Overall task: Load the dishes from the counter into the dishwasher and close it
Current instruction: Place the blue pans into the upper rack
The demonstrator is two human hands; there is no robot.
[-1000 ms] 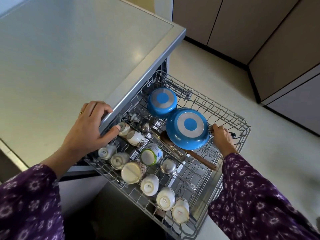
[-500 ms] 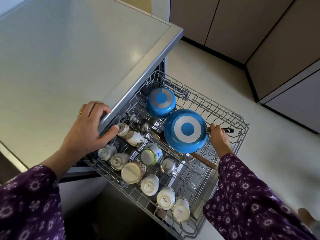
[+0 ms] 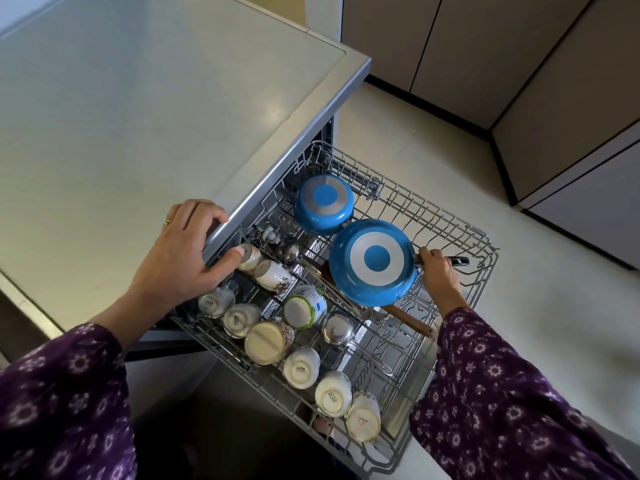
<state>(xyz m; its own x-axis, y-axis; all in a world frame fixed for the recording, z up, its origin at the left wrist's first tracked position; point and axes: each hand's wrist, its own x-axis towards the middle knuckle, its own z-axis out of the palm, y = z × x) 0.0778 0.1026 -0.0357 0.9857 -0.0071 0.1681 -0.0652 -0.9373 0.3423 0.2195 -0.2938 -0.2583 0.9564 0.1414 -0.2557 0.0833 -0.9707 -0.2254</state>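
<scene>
Right hand (image 3: 438, 271) is wrapped around the black handle (image 3: 459, 260) of the large blue pan (image 3: 374, 261), fingers curled tight. The pan is upside down, grey-and-blue base to the camera, over the right half of the pulled-out rack (image 3: 450, 223). It tilts a little, its lower rim down among the wires, and I'd judge she is seating it. Base-up makes sense here: water drains off instead of pooling.

The pan and handle run left to right across the rack, with the handle pointing right toward the rack's outer rim. That looks like the safe way to lay it, with nothing poking up to foul the closing.

Left hand (image 3: 180, 258) is not carrying anything. Its fingers hook over the edge of the counter (image 3: 138, 116) with the thumb tucked beneath by the nearest cup, a brace while she leans in, by the look of it.

Just beyond the big pan sits the small blue pan (image 3: 323, 204), also inverted — rims close, perhaps touching. The cups (image 3: 301, 367) line the left side mouth-down, and a wooden spatula (image 3: 408, 320) lies under the big pan.
</scene>
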